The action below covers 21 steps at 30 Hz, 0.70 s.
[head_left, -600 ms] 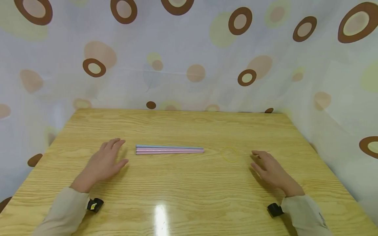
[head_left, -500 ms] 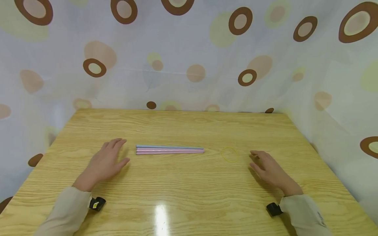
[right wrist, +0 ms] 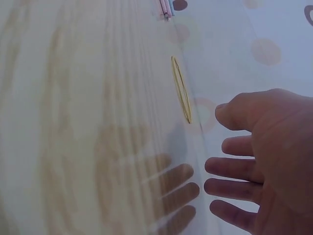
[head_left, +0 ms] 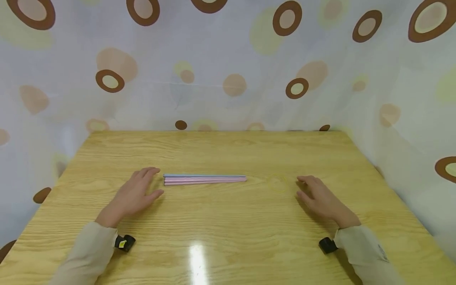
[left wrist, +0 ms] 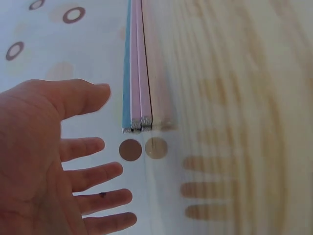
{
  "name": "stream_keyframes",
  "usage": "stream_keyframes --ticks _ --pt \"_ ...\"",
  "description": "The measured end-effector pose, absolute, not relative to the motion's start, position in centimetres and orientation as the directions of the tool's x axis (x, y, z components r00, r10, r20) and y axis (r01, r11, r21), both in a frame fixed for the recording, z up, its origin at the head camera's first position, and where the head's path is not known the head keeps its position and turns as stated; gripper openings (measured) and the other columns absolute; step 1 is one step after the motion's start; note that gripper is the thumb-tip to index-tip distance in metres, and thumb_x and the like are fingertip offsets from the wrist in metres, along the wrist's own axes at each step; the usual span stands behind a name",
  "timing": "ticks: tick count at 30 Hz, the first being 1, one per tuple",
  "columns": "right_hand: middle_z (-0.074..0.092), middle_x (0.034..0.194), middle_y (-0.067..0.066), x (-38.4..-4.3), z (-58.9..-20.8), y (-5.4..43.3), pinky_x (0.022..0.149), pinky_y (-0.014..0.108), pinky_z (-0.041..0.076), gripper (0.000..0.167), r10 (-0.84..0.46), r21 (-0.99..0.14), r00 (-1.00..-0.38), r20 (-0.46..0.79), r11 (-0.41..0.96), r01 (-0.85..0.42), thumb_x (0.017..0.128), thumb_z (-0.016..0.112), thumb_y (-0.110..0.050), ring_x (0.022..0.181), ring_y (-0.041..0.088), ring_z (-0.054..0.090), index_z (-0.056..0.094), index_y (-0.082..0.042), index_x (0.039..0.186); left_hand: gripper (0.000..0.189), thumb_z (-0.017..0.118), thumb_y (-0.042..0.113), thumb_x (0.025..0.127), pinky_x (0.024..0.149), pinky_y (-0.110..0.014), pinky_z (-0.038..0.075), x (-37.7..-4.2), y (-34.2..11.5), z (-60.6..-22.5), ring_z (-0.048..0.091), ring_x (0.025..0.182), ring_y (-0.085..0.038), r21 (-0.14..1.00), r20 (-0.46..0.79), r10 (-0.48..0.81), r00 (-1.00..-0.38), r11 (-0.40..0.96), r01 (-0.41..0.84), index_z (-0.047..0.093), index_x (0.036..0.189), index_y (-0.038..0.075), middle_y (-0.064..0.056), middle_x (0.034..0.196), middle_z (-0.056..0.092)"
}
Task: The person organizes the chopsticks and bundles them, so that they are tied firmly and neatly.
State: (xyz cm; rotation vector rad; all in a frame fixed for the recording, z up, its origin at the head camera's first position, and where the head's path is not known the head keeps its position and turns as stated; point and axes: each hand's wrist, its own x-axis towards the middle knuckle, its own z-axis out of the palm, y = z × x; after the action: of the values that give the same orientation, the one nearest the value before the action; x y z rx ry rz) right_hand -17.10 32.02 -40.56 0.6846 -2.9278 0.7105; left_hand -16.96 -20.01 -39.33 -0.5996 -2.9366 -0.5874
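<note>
Several slim pink and blue sticks [head_left: 204, 179], which look like chopsticks, lie side by side across the table, with silvery patterned ends [left wrist: 142, 123] at the left. My left hand [head_left: 137, 194] hovers just left of those ends, fingers spread and thumb apart, touching nothing. A thin yellow rubber band [right wrist: 181, 90] lies to the right of the sticks; in the head view it is very faint. Right of the band is my right hand [head_left: 320, 198], fingers loosely extended, holding nothing. Both palms face inward in the wrist views.
The wooden table [head_left: 228, 241] has a glossy surface that mirrors the fingers in the wrist views. A patterned curtain [head_left: 206, 47] hangs behind and along the sides. Each wrist carries a small black camera [head_left: 124, 242].
My left hand has moved right, closer to the sticks' ends. My right hand has shifted slightly left towards the rubber band. The head view has tilted slightly.
</note>
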Motion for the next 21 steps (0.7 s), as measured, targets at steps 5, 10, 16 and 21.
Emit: stream_keyframes --ticks 5,10,16,21 --pt "0.052 0.126 0.027 -17.4 -40.3 31.8 0.089 0.055 0.043 0.043 -0.426 -0.421 -0.894 0.139 0.792 -0.442 0.098 0.054 -0.012 0.11 0.041 0.051 0.043 0.012 0.133 0.055 0.064 0.022 0.091 0.098 -0.062 0.036 -17.2 -19.6 -39.6 0.044 0.124 -0.048 0.36 0.177 0.362 -0.915 0.841 0.403 0.044 0.135 -0.004 -0.029 0.136 0.046" --pt "0.054 0.124 0.026 -17.5 -40.6 31.4 0.091 0.055 0.043 0.041 -0.429 -0.399 -0.888 0.167 0.794 -0.458 0.097 0.056 -0.01 0.112 0.041 0.051 0.046 0.011 0.13 0.054 0.065 0.021 0.09 0.097 -0.063 0.037 -17.4 -19.4 -39.9 0.044 0.124 -0.048 0.358 0.183 0.377 -0.908 0.835 0.418 0.046 0.134 -0.004 -0.03 0.136 0.046" --pt "0.056 0.122 0.025 -18.0 -40.7 30.6 0.091 0.057 0.042 0.038 -0.455 -0.337 -0.859 0.235 0.791 -0.511 0.094 0.06 -0.007 0.114 0.042 0.05 0.051 0.009 0.127 0.054 0.065 0.021 0.09 0.097 -0.062 0.038 -17.6 -19.2 -40.2 0.045 0.124 -0.047 0.338 0.194 0.398 -0.897 0.831 0.442 0.046 0.133 -0.005 -0.029 0.136 0.046" --pt "0.055 0.124 0.025 -18.6 -40.4 29.4 0.092 0.058 0.042 0.038 -0.477 -0.343 -0.848 0.231 0.776 -0.53 0.094 0.059 -0.008 0.117 0.044 0.048 0.05 0.008 0.127 0.053 0.064 0.02 0.091 0.099 -0.06 0.037 -17.8 -19.1 -40.1 0.043 0.126 -0.046 0.327 0.186 0.409 -0.893 0.832 0.449 0.045 0.135 -0.005 -0.029 0.138 0.045"
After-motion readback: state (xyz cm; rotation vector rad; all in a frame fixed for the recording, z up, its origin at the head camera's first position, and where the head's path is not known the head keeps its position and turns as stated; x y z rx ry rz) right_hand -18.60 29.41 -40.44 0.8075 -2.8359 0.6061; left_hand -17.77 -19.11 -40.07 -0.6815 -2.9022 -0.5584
